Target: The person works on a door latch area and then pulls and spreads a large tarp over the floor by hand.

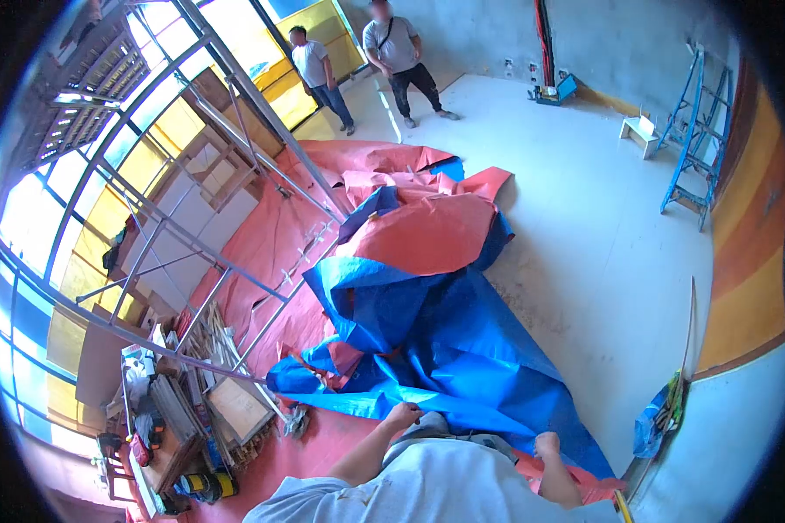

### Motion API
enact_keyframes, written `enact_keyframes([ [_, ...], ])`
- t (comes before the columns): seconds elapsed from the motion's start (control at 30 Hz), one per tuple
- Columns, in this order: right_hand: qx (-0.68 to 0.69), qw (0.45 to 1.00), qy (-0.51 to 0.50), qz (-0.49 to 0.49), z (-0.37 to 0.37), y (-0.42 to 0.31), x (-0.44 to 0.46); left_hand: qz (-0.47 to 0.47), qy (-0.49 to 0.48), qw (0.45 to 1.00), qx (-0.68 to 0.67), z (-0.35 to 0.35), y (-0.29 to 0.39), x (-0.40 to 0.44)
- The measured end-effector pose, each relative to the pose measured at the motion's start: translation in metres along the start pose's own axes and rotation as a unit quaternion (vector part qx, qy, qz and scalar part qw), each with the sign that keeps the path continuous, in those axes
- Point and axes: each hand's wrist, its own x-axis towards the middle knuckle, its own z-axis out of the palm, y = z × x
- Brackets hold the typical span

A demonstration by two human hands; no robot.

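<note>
A large tarp [436, 331], blue on one side and reddish-orange on the other, lies crumpled and folded in front of me. My left hand [401, 417] is closed at its near edge, just ahead of my waist. Farther right, my right hand [547, 444] is also closed on the edge of the tarp. The blue sheet stretches between both hands and rises away into a bunched heap with the reddish side up. My fingertips are too small to make out in detail.
Metal scaffolding [227, 270] stands on the left over reddish floor sheeting [253, 305]. Near it lies a pile of wood scraps [222, 392]. Two people [399, 52] stand at the back. A blue stepladder [696, 139] and a small stool [641, 135] are on the right.
</note>
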Motion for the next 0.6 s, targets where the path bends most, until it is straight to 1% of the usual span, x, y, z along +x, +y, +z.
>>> enact_keyframes([
  [0.03, -0.019, 1.0, 0.007, 0.001, 0.003, 0.013, 0.005, 0.009, 0.008, 1.0, 0.015, 0.001, -0.001, 0.002],
  [0.07, -0.06, 0.998, 0.01, -0.004, 0.009, 0.03, 0.011, 0.009, 0.01, 1.0, 0.015, 0.002, -0.003, 0.004],
  [0.1, -0.119, 0.993, 0.018, -0.012, 0.018, 0.052, 0.025, -0.002, 0.016, 0.999, 0.044, 0.003, -0.008, 0.007],
  [0.13, -0.167, 0.985, 0.023, -0.022, 0.02, 0.051, 0.021, -0.014, 0.021, 0.997, 0.073, 0.005, -0.02, 0.012],
  [0.17, -0.167, 0.983, 0.077, 0.014, 0.019, 0.058, 0.011, 0.007, 0.037, 0.995, 0.097, 0.007, -0.031, 0.017],
  [0.2, -0.168, 0.983, 0.078, 0.014, 0.01, 0.06, -0.001, 0.008, 0.037, 0.995, 0.096, 0.014, -0.057, 0.028],
  [0.23, -0.378, 0.921, -0.01, -0.089, 0.002, 0.059, -0.005, 0.072, 0.008, 0.984, 0.166, 0.021, -0.085, 0.041],
  [0.27, -0.55, 0.804, -0.049, -0.221, -0.006, 0.056, -0.01, 0.136, -0.022, 0.962, 0.234, 0.024, -0.096, 0.05],
  [0.3, -0.524, 0.816, -0.052, -0.236, -0.005, 0.06, -0.013, 0.005, -0.039, 0.976, 0.212, 0.015, -0.07, 0.032],
  [0.33, -0.452, 0.869, -0.048, -0.197, -0.003, 0.062, -0.012, -0.013, -0.045, 0.977, 0.209, 0.014, -0.065, 0.028],
  [0.37, -0.344, 0.928, -0.037, -0.139, -0.001, 0.065, -0.013, -0.015, -0.046, 0.977, 0.208, 0.014, -0.063, 0.026],
  [0.4, -0.213, 0.974, -0.022, -0.075, -0.001, 0.069, -0.011, -0.011, -0.048, 0.976, 0.21, 0.015, -0.065, 0.028],
  [0.43, -0.085, 0.996, -0.011, -0.015, -0.001, 0.07, -0.009, -0.006, -0.053, 0.975, 0.217, 0.02, -0.068, 0.032],
  [0.47, 0.032, 0.999, 0.0, 0.029, 0.0, 0.071, -0.01, 0.0, -0.06, 0.973, 0.224, 0.022, -0.07, 0.038],
  [0.5, 0.106, 0.993, 0.011, 0.051, 0.0, 0.071, -0.013, 0.007, -0.067, 0.971, 0.231, 0.023, -0.067, 0.045],
  [0.53, 0.139, 0.988, 0.022, 0.059, -0.001, 0.067, -0.019, 0.015, -0.074, 0.969, 0.236, 0.026, -0.062, 0.052],
  [0.6, 0.087, 0.996, 0.03, 0.021, -0.008, 0.053, -0.025, 0.024, -0.077, 0.967, 0.242, 0.025, -0.046, 0.077],
])
